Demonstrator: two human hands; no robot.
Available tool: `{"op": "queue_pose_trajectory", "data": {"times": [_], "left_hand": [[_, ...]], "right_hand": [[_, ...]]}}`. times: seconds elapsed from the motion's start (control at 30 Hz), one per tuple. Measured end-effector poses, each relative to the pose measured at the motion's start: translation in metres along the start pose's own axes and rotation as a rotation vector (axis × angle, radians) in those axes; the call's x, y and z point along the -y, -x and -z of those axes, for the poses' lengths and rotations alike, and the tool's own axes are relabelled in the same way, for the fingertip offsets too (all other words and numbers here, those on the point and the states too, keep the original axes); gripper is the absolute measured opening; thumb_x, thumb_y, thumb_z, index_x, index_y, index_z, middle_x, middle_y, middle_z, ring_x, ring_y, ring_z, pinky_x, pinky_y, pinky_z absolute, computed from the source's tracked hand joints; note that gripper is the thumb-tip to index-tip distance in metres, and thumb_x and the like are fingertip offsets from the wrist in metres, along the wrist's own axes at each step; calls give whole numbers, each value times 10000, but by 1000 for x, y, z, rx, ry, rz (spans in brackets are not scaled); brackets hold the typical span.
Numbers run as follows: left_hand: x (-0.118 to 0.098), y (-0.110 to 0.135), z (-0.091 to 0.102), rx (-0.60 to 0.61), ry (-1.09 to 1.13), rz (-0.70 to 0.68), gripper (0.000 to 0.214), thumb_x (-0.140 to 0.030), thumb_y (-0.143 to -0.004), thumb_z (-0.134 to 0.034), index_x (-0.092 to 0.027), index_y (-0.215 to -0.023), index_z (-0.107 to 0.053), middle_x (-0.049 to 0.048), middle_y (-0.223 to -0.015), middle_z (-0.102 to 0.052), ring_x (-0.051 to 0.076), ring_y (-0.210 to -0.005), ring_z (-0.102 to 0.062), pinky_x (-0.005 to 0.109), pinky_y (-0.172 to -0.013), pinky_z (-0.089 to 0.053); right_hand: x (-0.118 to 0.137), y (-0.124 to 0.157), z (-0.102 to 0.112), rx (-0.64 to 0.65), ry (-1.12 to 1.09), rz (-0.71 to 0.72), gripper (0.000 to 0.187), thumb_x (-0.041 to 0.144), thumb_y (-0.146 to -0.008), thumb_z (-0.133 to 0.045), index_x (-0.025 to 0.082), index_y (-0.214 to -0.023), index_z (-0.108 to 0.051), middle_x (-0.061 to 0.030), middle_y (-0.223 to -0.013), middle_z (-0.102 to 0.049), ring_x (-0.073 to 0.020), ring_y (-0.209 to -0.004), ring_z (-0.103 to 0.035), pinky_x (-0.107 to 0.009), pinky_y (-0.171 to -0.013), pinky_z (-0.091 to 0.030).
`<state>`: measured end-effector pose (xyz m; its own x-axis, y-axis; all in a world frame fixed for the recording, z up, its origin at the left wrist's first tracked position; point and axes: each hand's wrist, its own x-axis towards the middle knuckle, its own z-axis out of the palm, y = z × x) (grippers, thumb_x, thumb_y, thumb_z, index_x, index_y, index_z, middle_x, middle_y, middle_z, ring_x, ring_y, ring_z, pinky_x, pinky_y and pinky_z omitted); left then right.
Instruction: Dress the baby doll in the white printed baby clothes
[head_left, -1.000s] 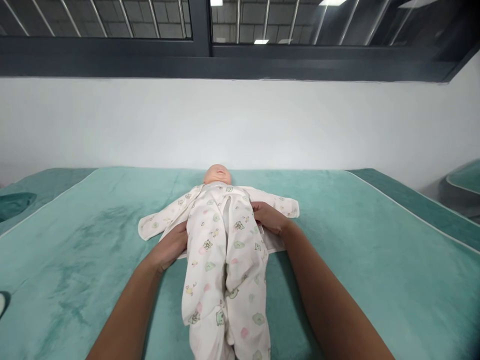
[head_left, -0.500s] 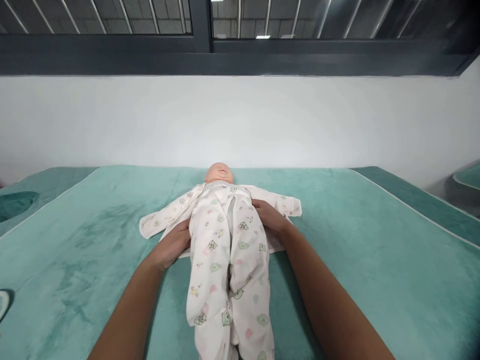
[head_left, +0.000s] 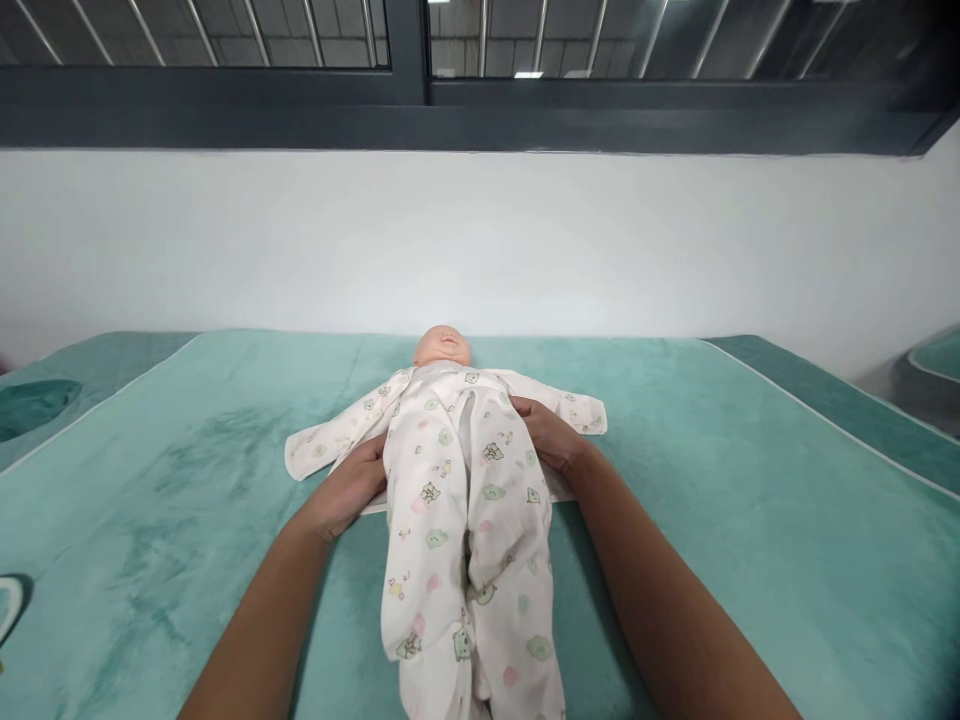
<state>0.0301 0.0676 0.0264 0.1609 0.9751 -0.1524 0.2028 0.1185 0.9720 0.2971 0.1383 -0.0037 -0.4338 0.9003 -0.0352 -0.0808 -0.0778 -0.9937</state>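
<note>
A baby doll [head_left: 442, 346] lies on its back on the green bed cover, its head toward the wall. It wears a white baby shirt [head_left: 322, 447] with its sleeves spread to both sides, and white printed baby trousers [head_left: 433, 500] whose legs run toward me past the lower picture edge. My left hand [head_left: 358, 487] is closed at the left side of the trousers, over the shirt's hem. My right hand [head_left: 546, 434] grips their right side, higher up near the waist. The fingertips of both hands are partly hidden by the cloth.
The green bed cover [head_left: 750, 520] spreads around the doll, with a darker border [head_left: 810, 385] at the right. Behind it stands a white wall [head_left: 480, 240] below a dark window frame [head_left: 225, 110] with bars. A white-edged object [head_left: 11, 605] is cut off at the left edge.
The view has shifted very slightly, so doll and hands appear a little farther right. The trouser legs have moved slightly right and toward me; both hands stay at the trousers' sides.
</note>
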Motion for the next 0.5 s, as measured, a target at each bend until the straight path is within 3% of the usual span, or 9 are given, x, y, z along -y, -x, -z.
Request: {"op": "queue_pose_trajectory", "data": {"times": [0.27, 0.4, 0.5], "left_hand": [[-2, 2, -1, -23, -3, -22, 396, -401, -734, -671, -199, -1070, -720, 88, -1225, -670, 337, -1257, -502, 408, -1042, -421], [0, 2, -3, -87, 59, 68, 432, -386, -708, -710, -185, -1090, -711, 103, -1190, -686, 348, -1198, -547, 419, -992, -463], [5, 0, -3, -21, 218, 128, 468, -369, -725, -703, -182, -1153, -677, 98, -1125, -713, 314, -1086, -621, 398, -900, -520]], "right_hand": [[-2, -1, -1, 23, 127, -7, 317, 314, -705, -695, 157, -978, -724, -30, -815, -709, -163, -692, -610, -289, -677, -483], [-4, -2, 1, 49, 242, -9, 264, 360, -752, -648, 146, -878, -736, -24, -791, -704, -155, -680, -584, -271, -664, -455], [-6, -2, 2, 30, 251, -15, 272, 382, -763, -635, 145, -852, -735, -22, -782, -701, -150, -673, -569, -263, -645, -441]]}}
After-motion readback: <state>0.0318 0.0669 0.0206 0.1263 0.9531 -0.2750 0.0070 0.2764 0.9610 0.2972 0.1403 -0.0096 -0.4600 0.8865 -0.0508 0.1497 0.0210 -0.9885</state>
